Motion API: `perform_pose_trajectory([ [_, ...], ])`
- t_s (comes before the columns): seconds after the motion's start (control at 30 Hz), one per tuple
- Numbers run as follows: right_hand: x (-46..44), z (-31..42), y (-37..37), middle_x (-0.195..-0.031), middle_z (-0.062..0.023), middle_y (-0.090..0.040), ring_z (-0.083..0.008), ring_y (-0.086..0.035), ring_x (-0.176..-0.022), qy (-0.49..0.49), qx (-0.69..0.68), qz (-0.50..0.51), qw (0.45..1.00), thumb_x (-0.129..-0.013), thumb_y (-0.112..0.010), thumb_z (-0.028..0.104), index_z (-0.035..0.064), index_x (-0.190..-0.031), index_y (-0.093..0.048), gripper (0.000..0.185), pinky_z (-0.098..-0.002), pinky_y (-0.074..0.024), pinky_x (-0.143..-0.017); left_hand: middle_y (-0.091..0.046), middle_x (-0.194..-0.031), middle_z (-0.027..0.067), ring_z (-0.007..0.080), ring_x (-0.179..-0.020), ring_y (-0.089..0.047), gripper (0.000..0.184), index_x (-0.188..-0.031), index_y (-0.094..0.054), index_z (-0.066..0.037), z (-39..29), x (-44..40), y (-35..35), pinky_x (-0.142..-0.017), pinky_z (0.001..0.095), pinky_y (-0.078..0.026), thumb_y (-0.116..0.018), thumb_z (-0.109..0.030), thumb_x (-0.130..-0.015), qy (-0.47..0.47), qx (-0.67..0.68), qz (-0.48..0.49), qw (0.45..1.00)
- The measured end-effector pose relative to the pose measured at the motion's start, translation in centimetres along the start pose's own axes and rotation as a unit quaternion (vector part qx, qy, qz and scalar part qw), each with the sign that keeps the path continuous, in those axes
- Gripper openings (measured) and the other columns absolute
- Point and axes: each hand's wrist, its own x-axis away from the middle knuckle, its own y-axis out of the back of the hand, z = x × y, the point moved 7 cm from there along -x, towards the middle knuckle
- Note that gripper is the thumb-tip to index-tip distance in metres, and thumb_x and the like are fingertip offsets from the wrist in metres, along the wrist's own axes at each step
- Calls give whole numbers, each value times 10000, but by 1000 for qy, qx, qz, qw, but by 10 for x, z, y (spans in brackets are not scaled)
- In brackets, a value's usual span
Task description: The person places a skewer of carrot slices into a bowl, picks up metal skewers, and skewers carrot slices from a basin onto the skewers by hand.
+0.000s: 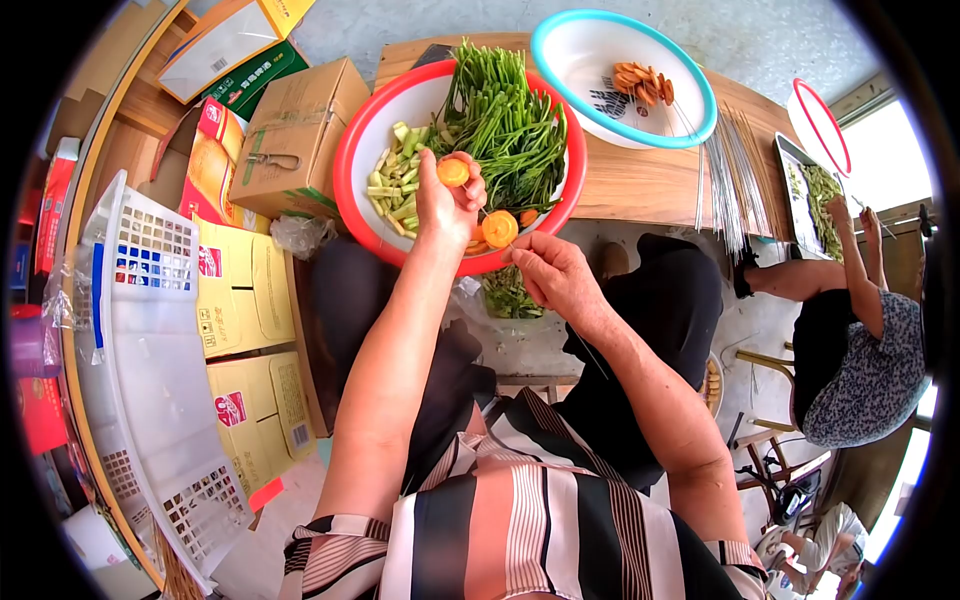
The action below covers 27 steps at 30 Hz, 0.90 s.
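Note:
My left hand (450,200), palm turned up and fingers curled, holds a round orange carrot slice (453,172) over the red-rimmed basin (352,130). My right hand (556,272) pinches a thin skewer (596,360), whose lower end trails below the wrist. Another carrot slice (499,229) sits at the skewer's upper end, between my hands. In the basin lie long green stems (505,125) and pale green cut pieces (392,180). More orange slices show partly behind my hands.
A turquoise-rimmed basin (548,55) holds skewered orange slices (643,84). Many thin skewers (735,170) lie on the wooden table (630,190). At right, another person (865,370) handles greens over a tray (790,150). Cardboard boxes (300,130) and a white crate (150,380) stand left.

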Motion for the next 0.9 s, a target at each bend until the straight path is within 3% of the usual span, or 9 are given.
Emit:
perform_pose_trajectory([
  [0.5,2,3,0,-549,46,-430,-33,-385,-458,-3,-16,-18,1000,-942,-506,132,23,-914,-589,140,-215,-306,-433,-516,-661,46,126,-474,-433,526,-810,-519,-76,2,9,-14,-411,239,-313,-290,-519,-977,-33,-76,-2,997],
  [0.9,-2,4,1,-545,42,-436,-37,-389,-451,13,-25,-31,999,-939,-508,120,21,-904,-596,137,-215,-310,-424,-489,-692,40,155,-573,-452,520,-855,-516,-89,6,19,-26,-545,272,-375,-285,-540,-971,-28,-87,33,995],
])
